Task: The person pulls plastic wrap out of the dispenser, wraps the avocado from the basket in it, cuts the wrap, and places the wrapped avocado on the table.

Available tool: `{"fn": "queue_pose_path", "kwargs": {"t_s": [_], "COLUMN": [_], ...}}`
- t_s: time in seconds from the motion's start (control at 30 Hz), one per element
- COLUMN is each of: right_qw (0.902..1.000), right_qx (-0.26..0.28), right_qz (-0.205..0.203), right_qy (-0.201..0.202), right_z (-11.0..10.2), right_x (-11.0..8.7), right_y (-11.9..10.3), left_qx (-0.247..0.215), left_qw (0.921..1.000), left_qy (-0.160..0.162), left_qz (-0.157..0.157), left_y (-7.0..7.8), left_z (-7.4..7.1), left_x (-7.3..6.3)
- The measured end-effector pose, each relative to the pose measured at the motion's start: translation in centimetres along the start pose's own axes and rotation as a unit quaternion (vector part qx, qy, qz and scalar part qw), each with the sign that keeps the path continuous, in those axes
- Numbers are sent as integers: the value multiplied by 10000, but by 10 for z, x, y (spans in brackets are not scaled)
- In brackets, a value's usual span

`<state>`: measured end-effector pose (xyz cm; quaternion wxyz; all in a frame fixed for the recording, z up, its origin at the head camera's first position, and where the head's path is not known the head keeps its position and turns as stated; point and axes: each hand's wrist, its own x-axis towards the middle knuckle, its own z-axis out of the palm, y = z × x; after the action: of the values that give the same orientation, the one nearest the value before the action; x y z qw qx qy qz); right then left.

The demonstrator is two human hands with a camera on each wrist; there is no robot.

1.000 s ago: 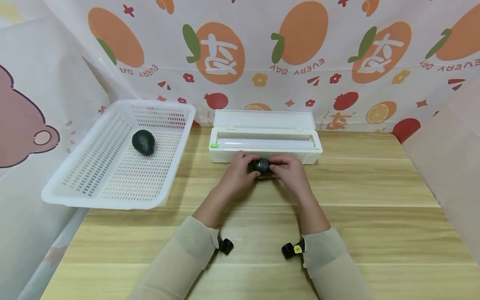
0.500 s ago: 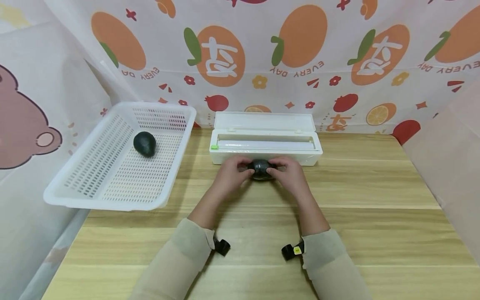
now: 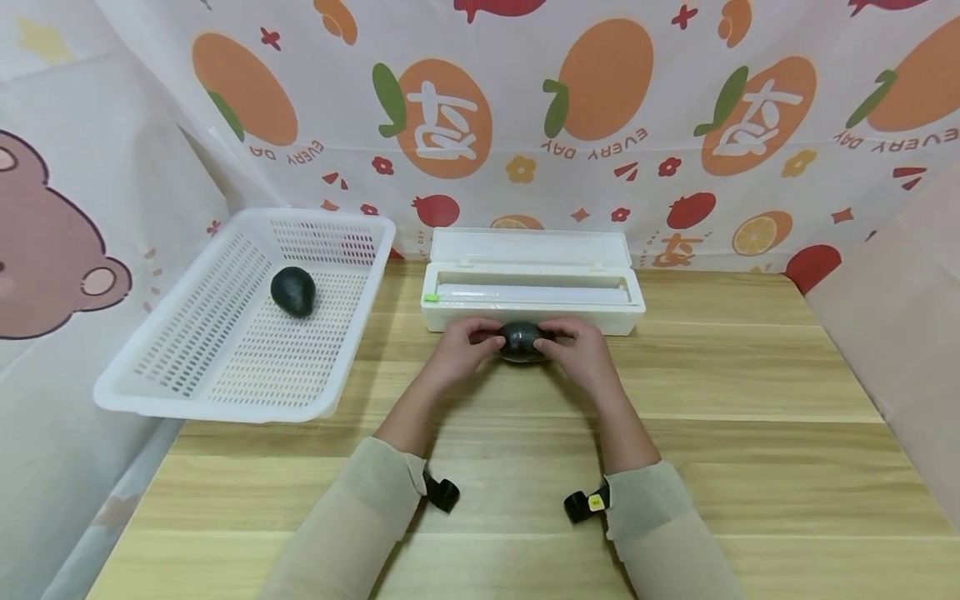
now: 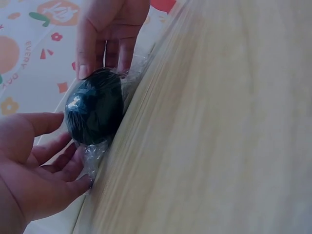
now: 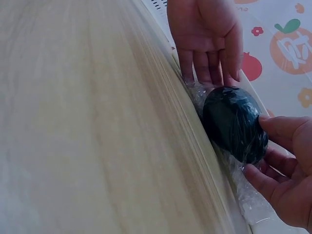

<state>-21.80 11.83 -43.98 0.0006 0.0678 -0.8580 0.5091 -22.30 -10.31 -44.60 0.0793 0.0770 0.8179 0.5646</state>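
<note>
An avocado (image 3: 521,342) in clear plastic wrap lies on the table before the wrap dispenser, between both hands. At its left end, the left hand (image 3: 467,344) has its thumb beside the fruit and fingers curled at a loose tail of plastic wrap (image 4: 96,156). My right hand (image 3: 573,343) holds the other end, thumb on the wrapped skin and fingers curled low at its side. More crumpled film shows under the fruit in the right wrist view. The white wrap dispenser (image 3: 532,319) stands with its lid raised, a roll (image 3: 532,293) inside.
A white perforated basket (image 3: 341,367) at the left contains another dark avocado (image 3: 293,292). A green slider (image 3: 431,297) sits at the dispenser's left front edge. Behind the wooden table (image 3: 510,550) hangs a fruit-print cloth (image 3: 517,108).
The wrapped avocado has rolled or shifted slightly toward me, showing more of its top. My left hand has drawn a little left, its thumb now farther from the middle of the fruit.
</note>
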Motion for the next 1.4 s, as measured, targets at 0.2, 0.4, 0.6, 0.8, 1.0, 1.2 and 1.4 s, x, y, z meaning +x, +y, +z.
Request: {"fn": "queue_pose_path", "kwargs": {"t_s": [0.2, 0.4, 0.6, 0.8, 1.0, 1.2, 1.4], "right_qw": [9996, 9994, 9997, 9998, 9999, 10000, 10000], "right_qx": [249, 323, 224, 153, 85, -34, -77], "right_qz": [139, 123, -2, -106, -40, 87, 19], "right_qy": [-35, -74, -89, -84, -49, 13, -17], "right_z": [0, 0, -1, 0, 1, 1, 0], "right_x": [1, 1, 2, 4, 2, -1, -1], "right_y": [4, 4, 3, 2, 2, 6, 6], "left_qx": [-613, -578, 248, 1093, 794, 606, 1530], "left_qw": [9979, 9981, 9982, 9886, 9944, 9917, 9377], "left_qy": [-11, 77, 548, 982, 697, 1129, 2728], "left_qz": [-217, -196, 38, 320, -21, -79, 1513], "left_y": [-2, -2, 5, 14, 10, 8, 16], "left_z": [2, 1, 2, 6, 4, -2, -15], "left_x": [-1, -2, -6, -10, -9, -10, -15]}}
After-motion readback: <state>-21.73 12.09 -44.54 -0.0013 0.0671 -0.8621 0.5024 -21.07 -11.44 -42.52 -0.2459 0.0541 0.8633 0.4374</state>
